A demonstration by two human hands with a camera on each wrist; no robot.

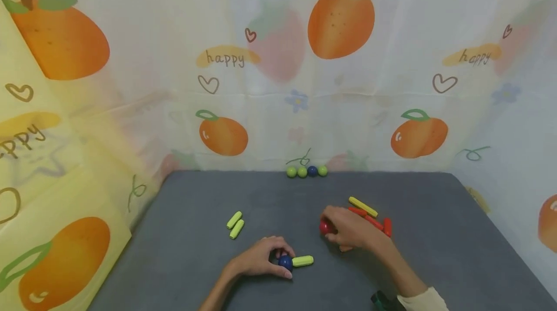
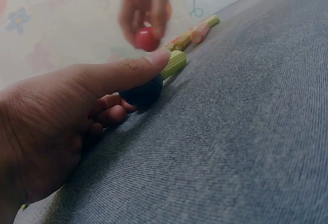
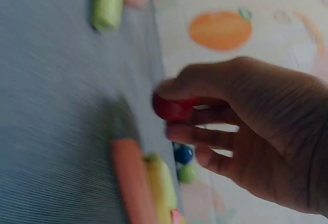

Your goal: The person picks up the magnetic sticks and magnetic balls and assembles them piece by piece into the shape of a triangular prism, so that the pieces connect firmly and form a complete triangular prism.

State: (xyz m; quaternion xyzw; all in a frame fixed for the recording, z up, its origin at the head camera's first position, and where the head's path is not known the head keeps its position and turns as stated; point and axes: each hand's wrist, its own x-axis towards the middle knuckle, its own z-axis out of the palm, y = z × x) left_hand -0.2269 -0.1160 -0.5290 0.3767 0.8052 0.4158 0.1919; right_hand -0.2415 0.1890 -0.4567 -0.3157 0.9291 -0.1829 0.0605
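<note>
My left hand holds a dark blue ball on the grey table, thumb on one side and fingers on the other. A yellow-green ridged rod lies end-on against that ball, pointing right; I cannot tell whether the two are joined. To the right, my right hand pinches a red ball between thumb and fingers. In the right wrist view, the red ball is above the table surface. Below that hand lies an orange rod, mostly hidden in the head view.
Two yellow-green rods lie at the left. Several red rods and a yellow rod lie beyond the right forearm. Green balls and a blue ball line the back edge. A dark green object is by the right sleeve.
</note>
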